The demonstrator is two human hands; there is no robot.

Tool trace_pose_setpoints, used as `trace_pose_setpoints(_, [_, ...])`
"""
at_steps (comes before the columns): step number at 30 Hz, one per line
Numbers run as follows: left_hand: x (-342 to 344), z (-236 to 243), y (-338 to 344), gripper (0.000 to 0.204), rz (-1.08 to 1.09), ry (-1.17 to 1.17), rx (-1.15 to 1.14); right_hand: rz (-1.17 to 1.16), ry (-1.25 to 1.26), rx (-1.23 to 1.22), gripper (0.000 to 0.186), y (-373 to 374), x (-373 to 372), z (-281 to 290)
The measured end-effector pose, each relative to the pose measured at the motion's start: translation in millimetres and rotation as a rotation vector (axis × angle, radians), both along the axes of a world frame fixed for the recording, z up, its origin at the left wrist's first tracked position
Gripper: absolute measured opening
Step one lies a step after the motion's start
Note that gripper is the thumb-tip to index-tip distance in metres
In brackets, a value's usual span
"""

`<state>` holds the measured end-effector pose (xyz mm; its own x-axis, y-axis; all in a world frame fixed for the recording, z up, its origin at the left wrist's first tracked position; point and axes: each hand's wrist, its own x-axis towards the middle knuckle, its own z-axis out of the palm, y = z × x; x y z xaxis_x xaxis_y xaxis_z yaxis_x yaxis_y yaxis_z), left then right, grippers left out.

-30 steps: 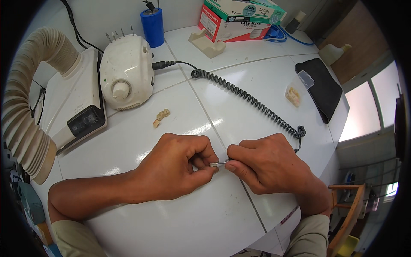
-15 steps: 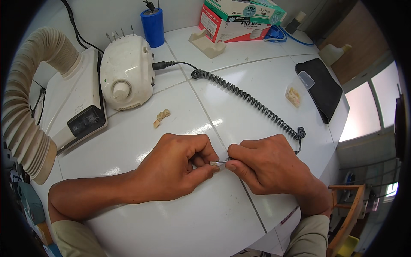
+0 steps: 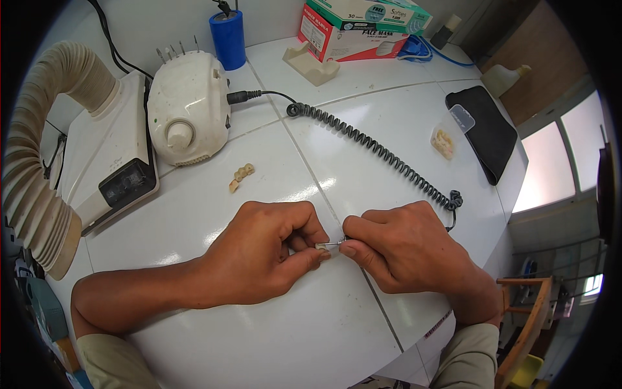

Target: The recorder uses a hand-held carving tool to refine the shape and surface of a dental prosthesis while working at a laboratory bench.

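My left hand rests on the white tiled table. Its thumb and fingers pinch a small tooth-coloured dental piece, mostly covered by the fingertips. My right hand is closed round a rotary handpiece, whose body is hidden in the fist. From the fist a thin metal bur points left, its tip at the dental piece. A coiled black cord runs from near the right wrist to a white control unit with a round knob. Beyond the left hand lies a tooth-coloured dental bridge.
At the left stands a white machine with a ribbed hose. A blue cylinder, a beige holder and stacked boxes line the back. A small clear box and a black pouch lie at the right.
Both hands keep their grip and hardly move. The whole view has shifted slightly, with the table things a little further left and up.
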<state>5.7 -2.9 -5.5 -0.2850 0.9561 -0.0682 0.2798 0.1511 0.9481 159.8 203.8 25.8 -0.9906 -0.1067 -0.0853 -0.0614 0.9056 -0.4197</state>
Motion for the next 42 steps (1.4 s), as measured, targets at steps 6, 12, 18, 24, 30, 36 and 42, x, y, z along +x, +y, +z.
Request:
trace_pose_setpoints(6, [-0.2, -1.5, 0.5, 0.014, -0.007, 0.022, 0.005, -0.005, 0.003, -0.011, 0.031, 0.6, 0.3, -0.1])
trace_pose_setpoints(12, [0.5, -3.5, 0.1, 0.012, -0.006, 0.039, 0.032, -0.008, -0.011, -0.005, 0.031, 0.7, 0.3, 0.7])
trace_pose_setpoints(18, [0.6, -3.5, -0.1, 0.012, -0.011, 0.034, 0.040, -0.013, -0.026, -0.002, 0.033, 0.3, 0.3, 1.5])
trace_pose_setpoints(24, [0.2, -1.9, 0.4, 0.011, -0.013, 0.040, 0.029, -0.006, -0.019, -0.010, 0.033, 0.4, 0.5, 2.5])
trace_pose_setpoints(30, [-0.2, 0.0, 0.7, 0.012, -0.011, -0.002, -0.002, -0.012, -0.033, -0.007, 0.033, 1.4, 0.0, 1.4])
trace_pose_setpoints(36, [0.2, 1.3, 0.6, 0.014, -0.006, -0.022, -0.024, -0.010, -0.030, -0.016, 0.033, 1.1, 0.0, 2.7])
trace_pose_setpoints(42, [0.5, 1.3, 1.4, 0.014, -0.001, -0.010, -0.027, -0.012, -0.035, -0.021, 0.033, 1.0, 0.3, 2.7])
